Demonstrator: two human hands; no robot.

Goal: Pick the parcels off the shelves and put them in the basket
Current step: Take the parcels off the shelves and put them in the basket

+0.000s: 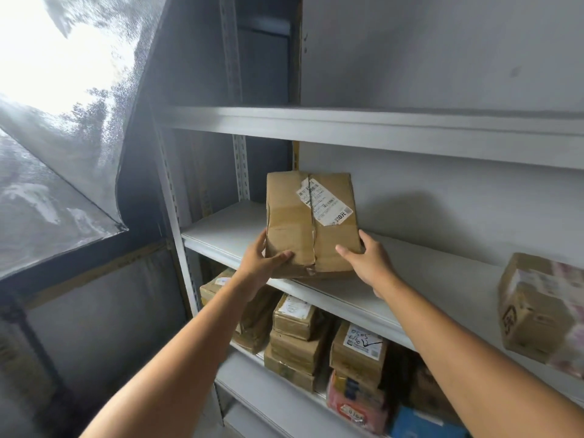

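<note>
Picking step: gripping brown parcel [311, 222], upright at front of middle shelf [442, 270], left hand [257, 267] at its 7 o'clock corner, right hand [371, 265] at 5, fingers [282, 257] curled round edges. Next: lift clear, carry to unseen basket.

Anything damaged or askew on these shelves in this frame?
The brown parcel held between the left hand and right hand on the middle shelf looks battered: crumpled cardboard, a split running down its front, and the white label torn across that split.

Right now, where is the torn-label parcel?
Head view, centre: the parcel rests on the front edge of the middle shelf, held between left hand and right hand.
</note>
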